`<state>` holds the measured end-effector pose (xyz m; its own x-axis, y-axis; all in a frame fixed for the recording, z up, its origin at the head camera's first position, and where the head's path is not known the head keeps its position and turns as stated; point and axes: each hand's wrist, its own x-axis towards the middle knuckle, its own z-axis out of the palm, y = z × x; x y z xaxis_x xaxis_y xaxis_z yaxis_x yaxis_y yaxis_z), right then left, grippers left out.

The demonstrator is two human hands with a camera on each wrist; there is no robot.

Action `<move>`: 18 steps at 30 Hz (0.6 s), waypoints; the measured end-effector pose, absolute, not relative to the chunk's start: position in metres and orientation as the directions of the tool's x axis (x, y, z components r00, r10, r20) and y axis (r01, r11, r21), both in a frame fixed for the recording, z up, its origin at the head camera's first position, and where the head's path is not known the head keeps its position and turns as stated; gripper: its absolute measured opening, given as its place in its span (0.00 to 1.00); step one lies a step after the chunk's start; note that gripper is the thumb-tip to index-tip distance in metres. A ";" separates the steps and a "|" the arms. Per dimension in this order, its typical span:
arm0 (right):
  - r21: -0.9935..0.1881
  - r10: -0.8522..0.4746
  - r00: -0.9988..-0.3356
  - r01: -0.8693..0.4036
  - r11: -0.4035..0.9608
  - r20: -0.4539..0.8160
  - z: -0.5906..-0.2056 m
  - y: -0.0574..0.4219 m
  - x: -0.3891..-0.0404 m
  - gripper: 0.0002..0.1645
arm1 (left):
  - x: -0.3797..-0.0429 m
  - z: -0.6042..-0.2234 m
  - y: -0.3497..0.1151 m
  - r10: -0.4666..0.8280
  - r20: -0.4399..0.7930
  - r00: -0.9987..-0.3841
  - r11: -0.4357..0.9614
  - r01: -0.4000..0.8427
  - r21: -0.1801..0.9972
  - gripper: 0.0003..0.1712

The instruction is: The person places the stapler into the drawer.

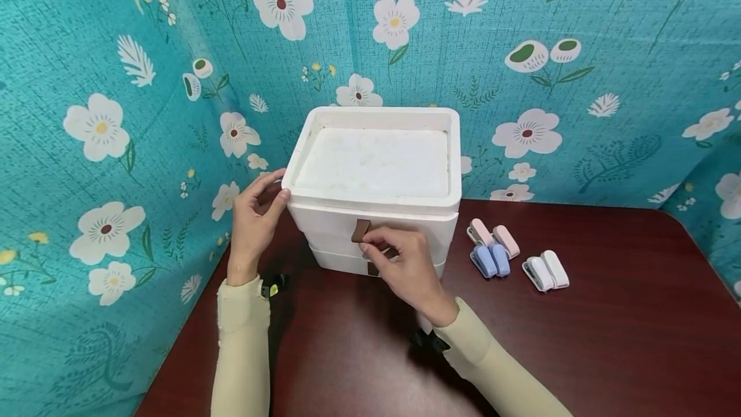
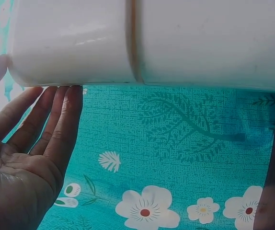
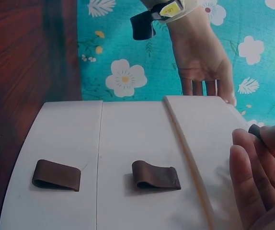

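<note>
The brown tab (image 1: 361, 230) is sitting high on the front of the white box (image 1: 330, 230), and the right hand (image 1: 405, 269) is pinching its lower end between thumb and forefinger. Because so little of the tab is being gripped, it could slip free under a firm pull, or its fixing could be strained.

The middle tab (image 3: 155, 177) and bottom tab (image 3: 56, 175) are standing out just below, untouched; loose fingers could snag one by mistake.

The left hand (image 1: 251, 224) is resting at the box's left front corner, thumb and extended fingers apart, thumb at the front edge and fingertips touching the side. It is touching rather than clasping, so a hard tug could make the box slide forward, and a sideways one could twist it or make a moving part bind. A slip there could also be catching the thumb at the edge.

The box is standing on the glossy desk (image 1: 625, 275), which might be offering little friction. Near its right side, pink clips (image 1: 505, 241), blue clips (image 1: 491, 261) and white clips (image 1: 546, 271) are lying; a swivelling box could be nudging the nearest.
</note>
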<state>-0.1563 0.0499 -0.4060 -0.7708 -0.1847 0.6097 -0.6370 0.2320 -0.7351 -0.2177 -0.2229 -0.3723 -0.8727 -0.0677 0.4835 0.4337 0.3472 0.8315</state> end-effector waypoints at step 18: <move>-0.691 -0.233 -0.729 -0.685 0.233 0.644 -0.400 0.050 -0.142 0.05 | -0.218 -0.372 -0.225 -0.059 0.434 -0.899 0.286 0.401 0.870 0.23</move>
